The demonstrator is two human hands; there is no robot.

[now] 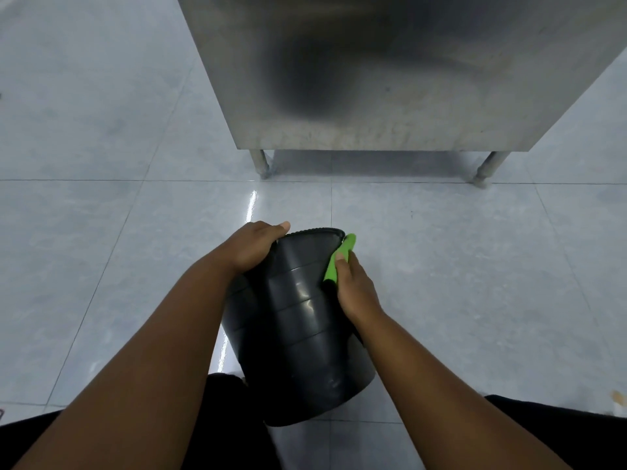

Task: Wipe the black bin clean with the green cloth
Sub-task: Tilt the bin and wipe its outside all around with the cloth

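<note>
A black plastic bin [295, 327] with ribbed rings is held low in the middle of the view, tilted away from me so its far end points toward the floor ahead. My left hand [256, 244] grips the bin's far left edge, thumb over the rim. My right hand [353, 283] presses a folded green cloth [339, 257] against the bin's upper right side. Only a strip of the cloth shows beyond my fingers. The bin's inside is hidden.
A stainless steel cabinet [390, 72] on short metal legs [263, 164] stands just ahead. Pale glossy floor tiles [101, 232] spread out on all sides. My dark trousers [543, 429] fill the bottom corners.
</note>
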